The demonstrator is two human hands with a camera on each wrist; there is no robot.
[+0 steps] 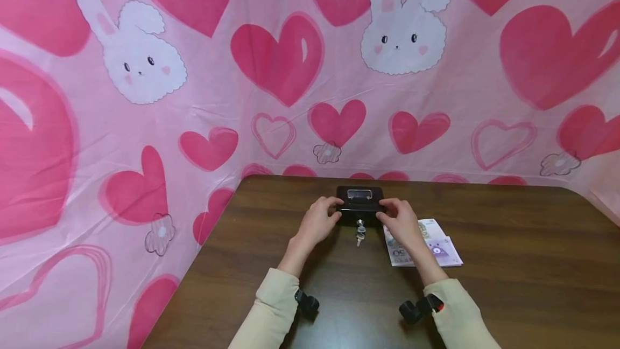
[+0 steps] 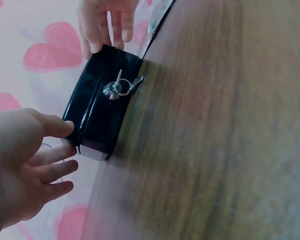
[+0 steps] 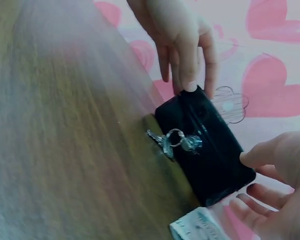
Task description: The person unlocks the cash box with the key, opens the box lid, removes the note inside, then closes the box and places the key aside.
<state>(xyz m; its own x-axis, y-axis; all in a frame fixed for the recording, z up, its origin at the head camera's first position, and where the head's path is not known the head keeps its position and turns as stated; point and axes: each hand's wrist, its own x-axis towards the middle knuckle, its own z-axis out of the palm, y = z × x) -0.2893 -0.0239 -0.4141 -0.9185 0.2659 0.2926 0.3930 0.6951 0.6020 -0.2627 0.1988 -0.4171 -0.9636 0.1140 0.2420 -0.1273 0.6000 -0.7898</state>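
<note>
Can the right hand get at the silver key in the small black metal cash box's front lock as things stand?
Probably yes: the right hand rests on the black metal cash box beside the silver key, and nothing covers the lock; the left hand touches the far end.

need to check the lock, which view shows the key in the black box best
The left wrist view: the key sits sharp in the black box front. The right wrist view shows it slightly blurred; the head view shows it tiny.

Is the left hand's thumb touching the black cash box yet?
Touching. The left wrist view shows the left hand with its thumb tip pressed against the black cash box at its end edge.
</note>
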